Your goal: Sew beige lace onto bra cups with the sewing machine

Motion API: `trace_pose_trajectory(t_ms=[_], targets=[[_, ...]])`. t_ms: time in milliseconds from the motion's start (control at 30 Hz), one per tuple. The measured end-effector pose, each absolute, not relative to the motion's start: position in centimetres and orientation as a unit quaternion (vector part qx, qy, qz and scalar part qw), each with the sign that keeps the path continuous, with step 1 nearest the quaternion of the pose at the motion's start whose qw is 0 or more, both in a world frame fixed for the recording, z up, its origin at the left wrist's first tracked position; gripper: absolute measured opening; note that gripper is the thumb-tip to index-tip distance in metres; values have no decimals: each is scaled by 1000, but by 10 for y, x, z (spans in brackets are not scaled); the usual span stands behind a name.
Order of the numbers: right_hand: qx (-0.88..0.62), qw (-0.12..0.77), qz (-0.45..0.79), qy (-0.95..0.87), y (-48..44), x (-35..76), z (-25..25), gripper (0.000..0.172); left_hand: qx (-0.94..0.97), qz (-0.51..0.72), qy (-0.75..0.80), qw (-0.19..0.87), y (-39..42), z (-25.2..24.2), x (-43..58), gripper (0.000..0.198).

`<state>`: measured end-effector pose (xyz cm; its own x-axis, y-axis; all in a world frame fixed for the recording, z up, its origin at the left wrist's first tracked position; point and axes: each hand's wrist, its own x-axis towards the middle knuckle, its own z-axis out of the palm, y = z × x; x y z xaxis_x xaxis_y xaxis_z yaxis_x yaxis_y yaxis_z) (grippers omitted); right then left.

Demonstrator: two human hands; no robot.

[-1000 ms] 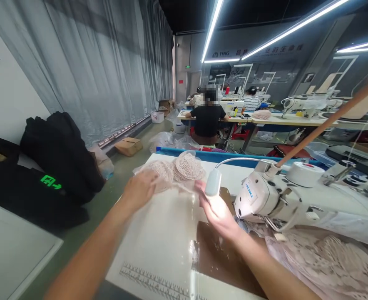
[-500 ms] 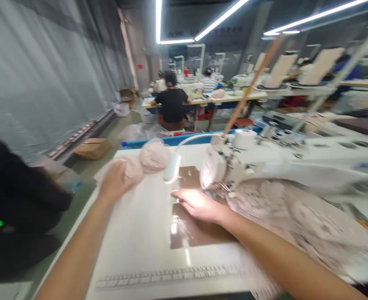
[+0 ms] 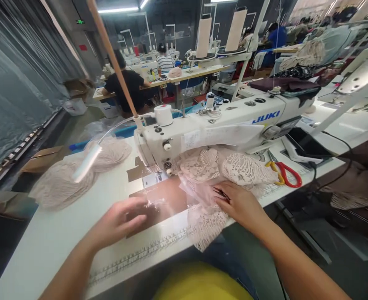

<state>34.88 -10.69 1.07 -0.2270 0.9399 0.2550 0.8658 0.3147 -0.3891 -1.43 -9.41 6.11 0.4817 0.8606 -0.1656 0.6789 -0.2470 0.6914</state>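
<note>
My left hand point(image 3: 121, 221) is open, fingers apart, over the brown plate point(image 3: 168, 196) in front of the sewing machine point(image 3: 168, 137); nothing shows in it. To the right, my right hand point(image 3: 238, 204) is closed on the pale pink lace fabric point(image 3: 207, 196). A thin dark thing shows between its fingers, too small to name. The lace lies bunched under the machine's arm, one end hanging over the table's front edge. Two bundles of pale lace, a nearer bundle point(image 3: 59, 187) and a farther bundle point(image 3: 112, 152), rest on the left of the table.
Red and yellow-handled scissors point(image 3: 288, 175) lie to the right of the lace. A lit lamp point(image 3: 87, 162) on a bent neck hangs over the left bundles. A ruler strip point(image 3: 140, 254) runs along the front edge. Thread cones point(image 3: 204, 37) stand behind; co-workers sit farther back.
The view has swung right. My left hand has left the lace bundle and come over the brown plate. My right hand has moved from the plate to the lace fabric.
</note>
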Motion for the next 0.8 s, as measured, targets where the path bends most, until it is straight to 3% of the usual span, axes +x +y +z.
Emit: trace_pose_trajectory(t_ms=[100, 200, 267, 467, 667, 800], targets=[[-603, 190, 68, -772, -109, 343, 1, 32, 775, 126, 429, 446, -93, 60, 35, 32], [-600, 168, 82, -778, -109, 342, -3, 17, 736, 148, 405, 522, -91, 53, 75, 37], [-560, 203, 127, -793, -110, 346, 1, 9, 679, 193, 406, 580, -88, 48, 95, 44], [-382, 377, 272, -799, -118, 349, 19, 20, 487, 285, 404, 720, -73, 36, 139, 64], [-262, 345, 347, -832, -116, 333, 19, 20, 461, 390, 358, 712, -61, 32, 169, 85], [-283, 343, 350, -824, -112, 336, 16, 20, 579, 380, 424, 584, -56, 24, 172, 79]])
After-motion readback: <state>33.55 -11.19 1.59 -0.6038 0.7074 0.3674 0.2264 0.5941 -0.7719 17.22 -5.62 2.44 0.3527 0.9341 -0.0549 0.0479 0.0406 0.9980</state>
